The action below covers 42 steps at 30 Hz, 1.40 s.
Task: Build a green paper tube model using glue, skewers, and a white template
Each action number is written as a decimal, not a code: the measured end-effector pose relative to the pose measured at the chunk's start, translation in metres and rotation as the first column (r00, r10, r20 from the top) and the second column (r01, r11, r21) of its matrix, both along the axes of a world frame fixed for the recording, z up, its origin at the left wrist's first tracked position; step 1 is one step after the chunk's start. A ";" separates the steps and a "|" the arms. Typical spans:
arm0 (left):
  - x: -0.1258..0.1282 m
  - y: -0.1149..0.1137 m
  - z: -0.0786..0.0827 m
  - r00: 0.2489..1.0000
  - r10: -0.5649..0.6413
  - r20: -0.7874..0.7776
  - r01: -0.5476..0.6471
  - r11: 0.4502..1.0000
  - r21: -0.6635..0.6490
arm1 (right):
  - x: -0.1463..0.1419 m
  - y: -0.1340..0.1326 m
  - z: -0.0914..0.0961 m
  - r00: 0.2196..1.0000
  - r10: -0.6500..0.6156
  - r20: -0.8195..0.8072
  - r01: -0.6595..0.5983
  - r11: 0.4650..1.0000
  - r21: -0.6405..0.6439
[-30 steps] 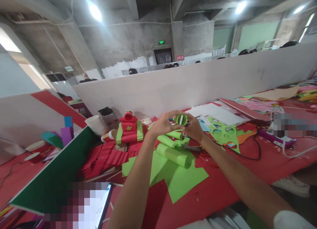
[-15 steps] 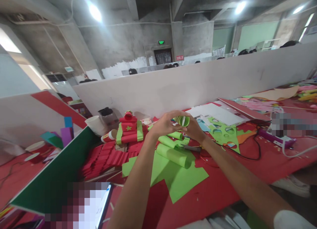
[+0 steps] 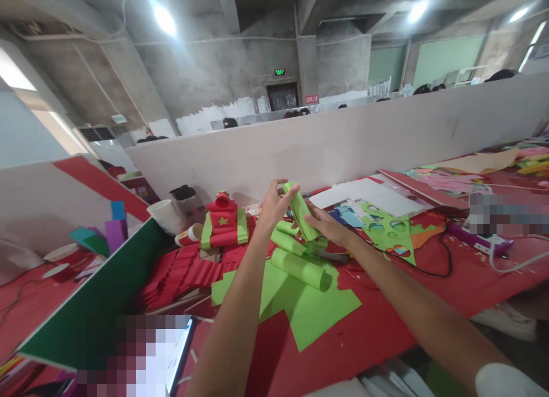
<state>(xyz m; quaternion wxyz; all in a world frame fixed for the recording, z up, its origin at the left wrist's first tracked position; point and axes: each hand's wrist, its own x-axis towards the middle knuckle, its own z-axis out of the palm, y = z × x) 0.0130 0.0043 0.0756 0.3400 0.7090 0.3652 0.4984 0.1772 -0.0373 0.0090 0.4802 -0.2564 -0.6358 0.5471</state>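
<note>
Both my hands hold a small green paper tube (image 3: 302,211) above the red table (image 3: 386,322). My left hand (image 3: 274,205) pinches its upper end with the fingertips. My right hand (image 3: 329,225) supports the lower end from the right with its fingers against it. The tube is tilted, its top toward the left. Below my hands lie other rolled green tubes (image 3: 300,268) on a sheet of green paper (image 3: 313,311).
A red and green paper tank model (image 3: 223,222) stands to the left, next to a white cup (image 3: 166,216) and a dark-lidded jar (image 3: 187,201). Green paper with cut-out circles (image 3: 388,231), white sheets (image 3: 369,195) and a black cable (image 3: 441,259) lie to the right. A grey partition (image 3: 343,139) runs behind.
The tube showed its open end toward me before; it has now been turned sideways and tilted, and my left hand has risen to its top end.
</note>
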 end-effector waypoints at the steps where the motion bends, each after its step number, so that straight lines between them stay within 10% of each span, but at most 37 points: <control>1: -0.001 0.001 -0.001 1.000 0.024 -0.014 -0.024 1.000 -0.010 | -0.001 0.000 0.000 0.999 -0.006 -0.031 0.006 1.000 -0.027; 14: -0.008 0.021 -0.031 0.945 -0.233 0.231 0.302 0.892 -0.336 | 0.002 0.007 0.000 0.935 -0.014 -0.354 -0.150 0.890 -0.430; 28: -0.002 0.017 -0.030 0.956 -0.261 0.132 0.289 0.916 -0.279 | -0.011 0.003 -0.006 0.949 -0.037 -0.314 -0.099 0.909 -0.405; 36: -0.004 0.013 -0.030 0.847 -0.427 0.317 0.524 0.771 -0.362 | -0.007 0.002 0.001 0.906 -0.036 -0.421 -0.183 0.864 -0.469; 42: -0.002 0.013 -0.032 0.872 -0.388 0.300 0.481 0.796 -0.369 | -0.007 0.005 -0.004 0.908 0.028 -0.419 -0.250 0.837 -0.487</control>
